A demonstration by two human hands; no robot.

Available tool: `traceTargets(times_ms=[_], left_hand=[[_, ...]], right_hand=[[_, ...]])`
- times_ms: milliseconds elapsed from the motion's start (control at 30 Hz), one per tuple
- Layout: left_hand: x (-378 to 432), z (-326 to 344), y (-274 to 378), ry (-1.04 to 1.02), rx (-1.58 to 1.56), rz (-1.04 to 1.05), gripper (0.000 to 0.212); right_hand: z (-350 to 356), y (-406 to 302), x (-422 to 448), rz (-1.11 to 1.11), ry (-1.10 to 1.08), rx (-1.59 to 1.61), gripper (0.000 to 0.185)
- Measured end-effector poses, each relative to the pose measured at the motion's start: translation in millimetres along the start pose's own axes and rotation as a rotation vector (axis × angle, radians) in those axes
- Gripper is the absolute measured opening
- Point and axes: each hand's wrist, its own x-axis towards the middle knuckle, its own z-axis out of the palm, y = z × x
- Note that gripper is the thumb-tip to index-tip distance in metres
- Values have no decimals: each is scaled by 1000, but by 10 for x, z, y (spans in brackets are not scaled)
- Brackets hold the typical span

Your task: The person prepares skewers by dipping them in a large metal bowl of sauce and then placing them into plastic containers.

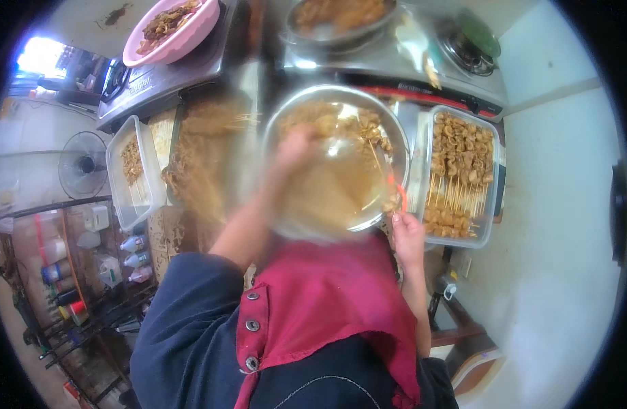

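A large round metal bowl (339, 230) stands before me with brown pieces of meat (369, 122) along its far side and liquid in it. My left hand (297, 145) is over the bowl's left part, at the meat; it is blurred, so its fingers and anything in them are unclear. Beside the bowl's right rim, my right hand (408, 230) is closed on a bamboo skewer (376, 156) that bears meat near my fingers and points up over the bowl. An orange-red loop (403, 197), perhaps a tool's handle, lies close to that meat.
Right of the bowl is a clear plastic container (491, 204) of meat skewers. To the left are a blurred dark tray (178, 128) of brown food and another plastic container (111, 179). Beyond, gas stoves (339, 61) carry a pan (293, 30) and a pink basin (191, 43).
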Motion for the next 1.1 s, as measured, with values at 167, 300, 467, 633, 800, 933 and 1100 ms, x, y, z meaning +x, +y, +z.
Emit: traceTargets(times_ms=[167,300,467,633,800,933,1100], left_hand=[[474,343,248,-380,199,-275,17],[562,286,257,-434,361,-175,29],[580,143,143,-431,157,-111,35],[667,-339,491,-470,-189,-267,40],[636,-61,126,-347,313,3,26],[617,256,43,-514,594,86,17],[657,254,46,-521,308,24,19]], right_hand=[[-65,-3,17,-35,55,-32,19],[-89,-66,-21,-60,81,-37,19],[-78,-14,-57,-67,58,-71,18],[-83,62,-44,-78,68,-82,18],[-39,73,44,-85,51,-119,19],[-16,-63,43,-96,29,-120,20],[-72,-8,1,-105,45,-100,20]])
